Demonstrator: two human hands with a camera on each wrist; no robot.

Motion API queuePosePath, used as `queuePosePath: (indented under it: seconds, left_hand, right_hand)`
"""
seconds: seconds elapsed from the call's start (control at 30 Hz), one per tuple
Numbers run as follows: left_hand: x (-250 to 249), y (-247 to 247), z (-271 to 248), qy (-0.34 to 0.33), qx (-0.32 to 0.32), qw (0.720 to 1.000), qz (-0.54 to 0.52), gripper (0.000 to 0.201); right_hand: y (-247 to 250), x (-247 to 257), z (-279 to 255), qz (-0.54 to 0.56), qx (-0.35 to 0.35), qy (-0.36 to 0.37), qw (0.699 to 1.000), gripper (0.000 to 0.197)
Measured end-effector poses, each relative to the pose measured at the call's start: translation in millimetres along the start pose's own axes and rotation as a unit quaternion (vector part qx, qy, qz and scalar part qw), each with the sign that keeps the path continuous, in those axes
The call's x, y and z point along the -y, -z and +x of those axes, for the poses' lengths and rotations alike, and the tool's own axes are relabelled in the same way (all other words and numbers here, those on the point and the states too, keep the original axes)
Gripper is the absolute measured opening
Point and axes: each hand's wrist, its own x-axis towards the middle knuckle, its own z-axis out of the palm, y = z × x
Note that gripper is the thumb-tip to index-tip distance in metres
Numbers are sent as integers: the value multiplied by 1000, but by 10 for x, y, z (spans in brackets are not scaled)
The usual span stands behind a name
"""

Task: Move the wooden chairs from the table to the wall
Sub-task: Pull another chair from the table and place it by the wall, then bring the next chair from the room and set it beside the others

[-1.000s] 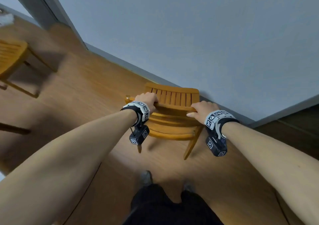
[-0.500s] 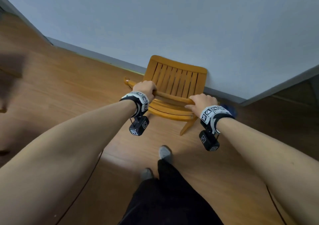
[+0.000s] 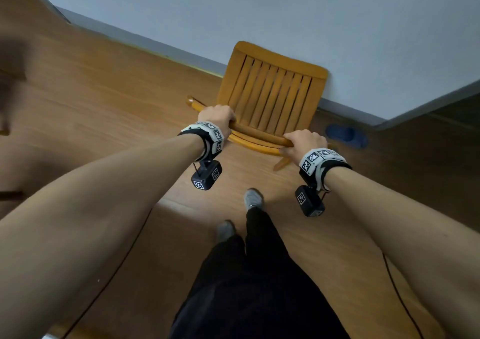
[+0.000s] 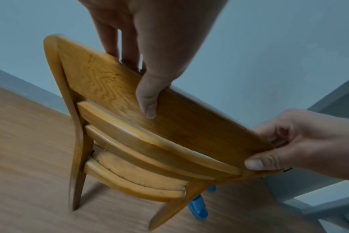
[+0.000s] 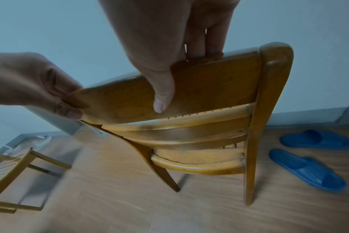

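A wooden chair (image 3: 270, 89) with a slatted seat faces the grey wall (image 3: 285, 13), its seat front close to the baseboard. My left hand (image 3: 217, 119) grips the left part of the top back rail, thumb on the rear face. My right hand (image 3: 302, 142) grips the right part of the same rail. In the left wrist view the left hand (image 4: 149, 66) wraps over the rail of the chair (image 4: 130, 141). The right wrist view has the right hand (image 5: 169, 63) curled over the chair (image 5: 199, 126) the same way.
Two blue slippers (image 5: 307, 168) lie on the wooden floor right of the chair, near the baseboard; one slipper (image 3: 346, 134) shows in the head view. A second wooden chair (image 5: 12, 170) stands off to the left. My feet (image 3: 253, 199) are just behind the chair.
The chair has travelled toward the wall and now sits near the baseboard. I have stepped forward with it. Both hands kept their grip on the back rail.
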Motion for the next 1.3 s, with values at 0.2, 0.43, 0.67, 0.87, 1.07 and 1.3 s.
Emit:
queuePosePath:
  seconds: [0.2,0.43,0.67,0.87,1.07,1.3]
  left_hand:
    - [111,-451,-172,-16,-39,999,26,28]
    - [183,-450,-249,-68,-35,997,22,19]
    - [500,-39,-755,-35,-40,999,-12,46]
    - [1184,448,-1220,72,-58,996,-8,56]
    - [2049,900,-1823,224,-86,970,-24,54]
    - [3090,1086,-2559,380,-117,913,-93,60]
  right_hand:
    - [-342,141,-183,42,-5,-37,998,15]
    - [-403,237,-287,84,-15,-50,995,19]
    - [-7,669,-425,39,-1,17,999,33]
    - [619,1508,-138,1,-3,109,994,39]
    - [1075,2543,341,-77,-8,239,968,40]
    - [1338,3877,611,-162,13,331,929,44]
